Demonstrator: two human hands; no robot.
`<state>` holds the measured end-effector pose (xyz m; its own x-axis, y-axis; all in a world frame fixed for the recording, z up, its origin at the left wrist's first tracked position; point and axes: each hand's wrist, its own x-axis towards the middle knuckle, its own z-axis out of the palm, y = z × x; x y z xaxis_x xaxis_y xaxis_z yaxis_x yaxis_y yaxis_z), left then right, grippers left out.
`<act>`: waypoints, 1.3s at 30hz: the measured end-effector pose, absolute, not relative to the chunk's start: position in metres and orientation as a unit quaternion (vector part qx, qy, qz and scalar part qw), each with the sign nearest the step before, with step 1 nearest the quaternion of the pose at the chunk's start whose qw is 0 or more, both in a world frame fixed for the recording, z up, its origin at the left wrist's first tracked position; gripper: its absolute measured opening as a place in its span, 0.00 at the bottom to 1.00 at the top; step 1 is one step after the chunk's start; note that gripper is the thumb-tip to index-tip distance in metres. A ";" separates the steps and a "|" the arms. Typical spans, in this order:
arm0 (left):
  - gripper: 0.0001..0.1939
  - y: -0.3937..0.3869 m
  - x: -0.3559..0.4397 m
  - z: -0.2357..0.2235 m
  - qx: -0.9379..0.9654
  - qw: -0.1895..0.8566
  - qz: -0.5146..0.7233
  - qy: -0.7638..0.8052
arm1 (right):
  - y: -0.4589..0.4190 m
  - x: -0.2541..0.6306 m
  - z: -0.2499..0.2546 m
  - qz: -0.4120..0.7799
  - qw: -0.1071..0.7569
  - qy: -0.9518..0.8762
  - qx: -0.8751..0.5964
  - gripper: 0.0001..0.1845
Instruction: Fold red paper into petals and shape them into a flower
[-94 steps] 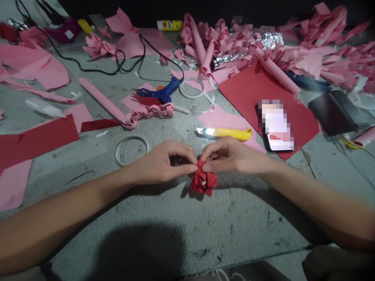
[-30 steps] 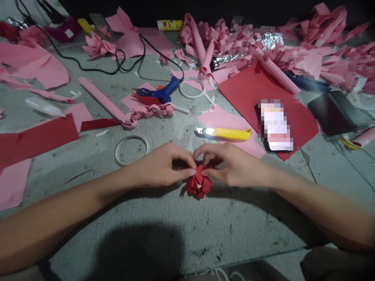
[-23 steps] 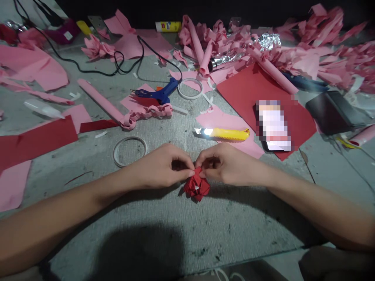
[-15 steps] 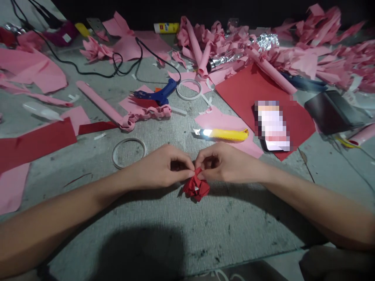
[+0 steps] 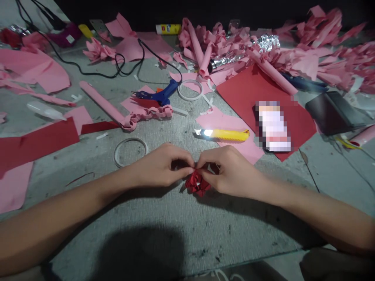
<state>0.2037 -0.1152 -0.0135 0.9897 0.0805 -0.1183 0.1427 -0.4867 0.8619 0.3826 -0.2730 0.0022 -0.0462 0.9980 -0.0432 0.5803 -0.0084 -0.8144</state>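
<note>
A small folded red paper flower (image 5: 199, 187) with a pale opening at its middle is held just above the table. My left hand (image 5: 164, 166) pinches its upper left edge between thumb and forefinger. From the other side, my right hand (image 5: 230, 169) pinches the top edge, with its fingertips almost touching those of the left. Part of the flower is hidden behind the right thumb. Just beyond the hands lies a yellow utility knife (image 5: 230, 135) with its blade out, partly on pink paper. Behind my left wrist is a roll of narrow tape (image 5: 116, 152).
A blue glue gun (image 5: 161, 95) with a black cord lies farther back, beside a second tape ring (image 5: 190, 97). To the right, a phone (image 5: 274, 128) rests on red paper (image 5: 301, 117). Pink paper scraps (image 5: 213, 43) and a glue stick (image 5: 168, 29) line the back.
The flower has shifted slightly left from its earliest position and turned a little. My right hand has lowered, its thumb now covering more of the flower's right side. My left hand keeps its pinch.
</note>
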 end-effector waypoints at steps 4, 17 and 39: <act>0.10 -0.113 0.204 -0.013 0.802 0.586 -0.060 0.101 | -0.267 0.391 0.000 0.425 0.337 -0.588 -0.600 0.06; 0.10 -0.105 0.201 -0.015 0.740 0.661 -0.077 0.095 | -0.260 0.398 -0.019 0.692 0.414 -0.408 -0.427 0.18; 0.09 -0.117 0.204 -0.018 0.805 0.578 -0.037 0.125 | -0.257 0.404 -0.013 0.599 0.375 -0.493 -0.508 0.09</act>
